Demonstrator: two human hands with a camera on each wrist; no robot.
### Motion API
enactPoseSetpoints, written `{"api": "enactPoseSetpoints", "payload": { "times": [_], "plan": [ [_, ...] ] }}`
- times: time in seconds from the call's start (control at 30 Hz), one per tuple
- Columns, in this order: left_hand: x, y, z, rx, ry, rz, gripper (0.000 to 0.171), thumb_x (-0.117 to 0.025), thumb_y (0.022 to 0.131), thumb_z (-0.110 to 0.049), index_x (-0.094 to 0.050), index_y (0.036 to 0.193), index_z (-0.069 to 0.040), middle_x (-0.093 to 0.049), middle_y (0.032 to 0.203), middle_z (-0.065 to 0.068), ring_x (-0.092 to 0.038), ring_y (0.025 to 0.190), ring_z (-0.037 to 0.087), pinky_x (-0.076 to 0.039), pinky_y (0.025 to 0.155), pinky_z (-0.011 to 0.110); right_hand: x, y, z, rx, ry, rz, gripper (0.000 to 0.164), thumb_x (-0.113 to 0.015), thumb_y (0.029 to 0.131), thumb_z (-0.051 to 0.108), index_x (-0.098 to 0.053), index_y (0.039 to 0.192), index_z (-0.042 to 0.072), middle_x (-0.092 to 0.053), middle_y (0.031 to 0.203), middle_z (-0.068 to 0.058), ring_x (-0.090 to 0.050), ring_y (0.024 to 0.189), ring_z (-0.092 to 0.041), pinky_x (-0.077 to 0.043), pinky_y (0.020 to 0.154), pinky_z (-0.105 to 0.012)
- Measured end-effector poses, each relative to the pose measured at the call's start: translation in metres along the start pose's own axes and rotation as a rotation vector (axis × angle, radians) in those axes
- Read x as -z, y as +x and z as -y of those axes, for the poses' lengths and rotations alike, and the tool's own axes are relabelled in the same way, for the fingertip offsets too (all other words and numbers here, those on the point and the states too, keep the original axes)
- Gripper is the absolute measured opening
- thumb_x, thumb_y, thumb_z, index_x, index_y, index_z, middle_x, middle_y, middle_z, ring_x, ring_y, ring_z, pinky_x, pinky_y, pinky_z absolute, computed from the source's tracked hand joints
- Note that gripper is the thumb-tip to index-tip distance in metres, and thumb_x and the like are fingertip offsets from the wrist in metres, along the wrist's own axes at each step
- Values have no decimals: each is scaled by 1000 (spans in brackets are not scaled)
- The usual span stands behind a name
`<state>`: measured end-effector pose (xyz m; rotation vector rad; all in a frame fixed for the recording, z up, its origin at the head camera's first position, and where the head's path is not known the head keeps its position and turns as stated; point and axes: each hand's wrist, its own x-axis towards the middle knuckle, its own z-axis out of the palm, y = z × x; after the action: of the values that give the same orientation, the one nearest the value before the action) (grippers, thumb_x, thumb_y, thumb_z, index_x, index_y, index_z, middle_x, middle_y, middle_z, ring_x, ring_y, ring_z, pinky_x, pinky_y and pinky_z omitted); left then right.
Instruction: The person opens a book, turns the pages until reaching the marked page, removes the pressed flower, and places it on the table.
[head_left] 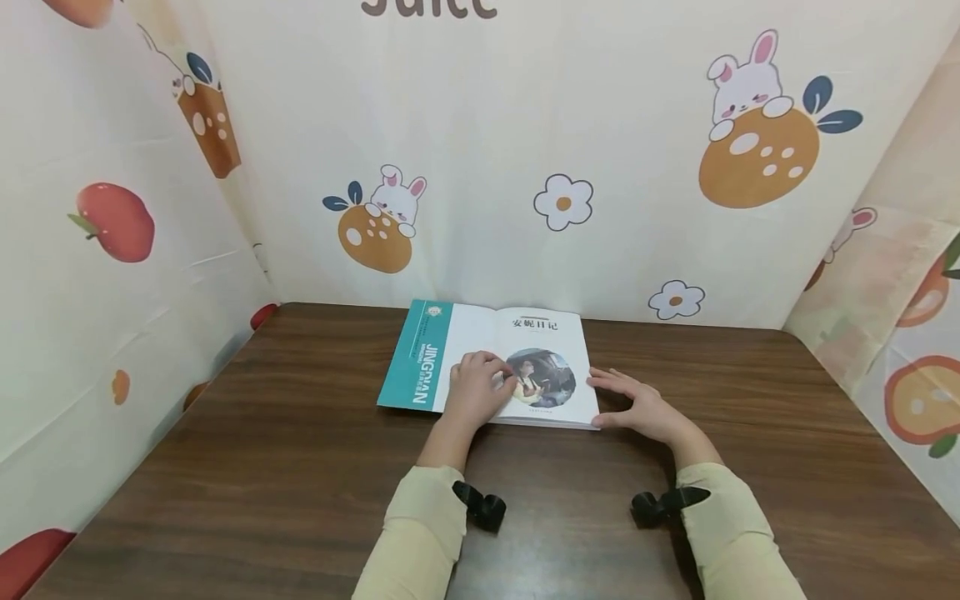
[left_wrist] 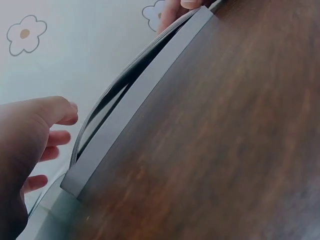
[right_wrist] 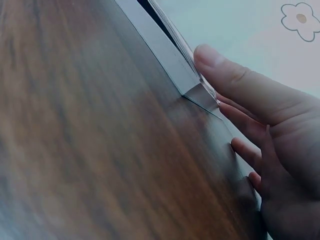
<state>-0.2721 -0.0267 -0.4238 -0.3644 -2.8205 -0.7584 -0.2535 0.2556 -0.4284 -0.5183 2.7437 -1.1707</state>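
An open book (head_left: 495, 333) lies on the wood-grained surface (head_left: 300, 467), close to its far edge, in front of a printed curtain (head_left: 480, 100). Its teal flap (head_left: 416, 358) is spread out to the left; the right page carries a dark title (head_left: 535, 324) above a round picture (head_left: 542, 377). In the left wrist view, the upper pages arch above the thick page block, with a dark gap between. The left hand (head_left: 478, 387) is over the left page, near the round picture, its grip loose, fingers lightly bent and the thumb apart from them; whether the fingertips touch the paper cannot be told. The right hand (head_left: 637, 408) is at the book's right edge, its grip spread, with the thumb at the near corner and the other fingers alongside the edge farther back. Both forearms wear pale yellow sleeves (head_left: 420, 533), with black straps (head_left: 667, 504) near the wrists.
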Motion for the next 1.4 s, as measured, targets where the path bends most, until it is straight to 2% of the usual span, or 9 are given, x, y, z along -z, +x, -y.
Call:
{"api": "enactPoseSetpoints", "payload": {
  "times": [0.2,0.33,0.43,0.53,0.63,0.77,0.9,1.07,1.4],
  "plan": [
    [2,0,-4,-44,12,-31,16,-58,89,-31,-70,94,-21,-61,106,-2,-50,108,19,-36,92,39,-1,0,-2,-12,4,-7,67,-77,72,38,-54,130,15,-38,144,-3,-14,137,-36,-10,100,-64],
    [2,-1,-6,-113,-43,-19,19,-58,90,-31,-70,100,-21,-62,108,-3,-50,110,18,-36,95,38,-3,0,-1,-31,-9,-29,65,-76,72,41,-57,128,16,-40,143,-2,-16,137,-36,-11,100,-64],
    [2,-2,-8,-174,-82,17,23,-59,89,-36,-69,103,-21,-62,109,-4,-49,111,17,-35,96,38,-5,1,-1,-63,-20,-53,63,-75,72,44,-58,126,16,-41,142,-2,-17,136,-35,-12,100,-64],
    [1,-3,-9,-203,-100,58,29,-61,86,-44,-69,104,-22,-61,110,-5,-48,111,16,-34,97,38,-6,2,0,-87,-23,-83,62,-74,72,46,-60,124,16,-42,141,-4,-19,136,-34,-13,101,-62],
    [1,-3,-11,-218,-98,84,37,-64,81,-51,-68,103,-22,-60,112,-5,-47,111,15,-34,97,38,-7,2,1,-78,-22,-108,58,-73,74,45,-62,122,14,-43,140,-8,-21,135,-35,-14,101,-61],
    [1,-2,-16,-252,-89,84,42,-66,76,-56,-67,102,-23,-60,110,-6,-47,108,15,-35,95,38,-7,2,1,-50,-6,-129,50,-71,78,40,-63,119,12,-44,139,-11,-24,133,-37,-16,101,-60],
    [-1,-2,-24,-289,-42,93,47,-67,73,-60,-67,104,-25,-61,105,-8,-48,105,14,-36,92,36,-6,2,3,-47,-2,-137,45,-68,81,39,-64,118,13,-45,138,-11,-24,133,-37,-16,101,-60],
    [-3,-5,-34,-313,38,108,50,-68,71,-60,-67,109,-27,-60,111,-7,-47,109,15,-37,92,37,-8,4,4,-82,1,-145,47,-66,82,44,-64,118,14,-43,139,-13,-24,134,-36,-13,101,-62],
    [-12,-7,-44,-387,163,31,29,-68,80,-44,-67,103,-27,-62,105,-10,-50,101,12,-39,85,34,-10,6,7,-89,-26,-186,50,-62,85,45,-62,121,9,-46,137,-15,-29,131,-36,-7,99,-63]
  ]
}}
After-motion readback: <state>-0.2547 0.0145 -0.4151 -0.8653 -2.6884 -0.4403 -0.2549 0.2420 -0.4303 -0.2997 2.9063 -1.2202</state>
